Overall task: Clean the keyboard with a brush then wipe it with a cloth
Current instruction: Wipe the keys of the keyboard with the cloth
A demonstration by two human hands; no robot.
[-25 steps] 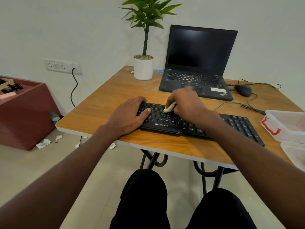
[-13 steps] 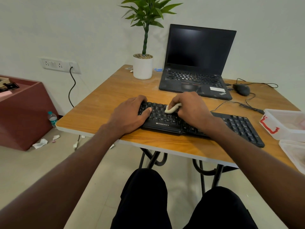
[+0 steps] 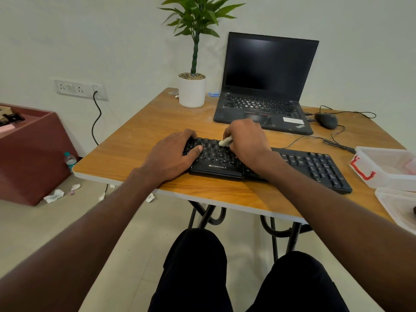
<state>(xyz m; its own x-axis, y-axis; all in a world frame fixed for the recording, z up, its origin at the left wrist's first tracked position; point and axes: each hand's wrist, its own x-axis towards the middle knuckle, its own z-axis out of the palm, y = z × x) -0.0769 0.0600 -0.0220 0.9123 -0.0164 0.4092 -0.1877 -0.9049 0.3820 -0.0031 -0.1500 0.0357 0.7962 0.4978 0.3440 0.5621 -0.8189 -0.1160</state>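
A black keyboard (image 3: pixel 315 167) lies along the front of the wooden table (image 3: pixel 139 149). My left hand (image 3: pixel 173 154) rests flat on the keyboard's left end, thumb on the keys, holding it down. My right hand (image 3: pixel 247 140) is closed around a small pale object (image 3: pixel 225 141), whose whitish tip touches the upper key rows near the middle-left. Most of that object is hidden inside my fist; I cannot tell whether it is the brush or a cloth.
An open black laptop (image 3: pixel 265 86) stands behind the keyboard, with a potted plant (image 3: pixel 192 88) to its left and a wired mouse (image 3: pixel 326 120) to its right. Clear plastic boxes (image 3: pixel 387 167) sit at the right edge. A maroon cabinet (image 3: pixel 31 154) stands on the floor at left.
My right hand has swept the pale object over the keys, first toward the near rows and right, then back up to the upper rows. The left hand has stayed in place.
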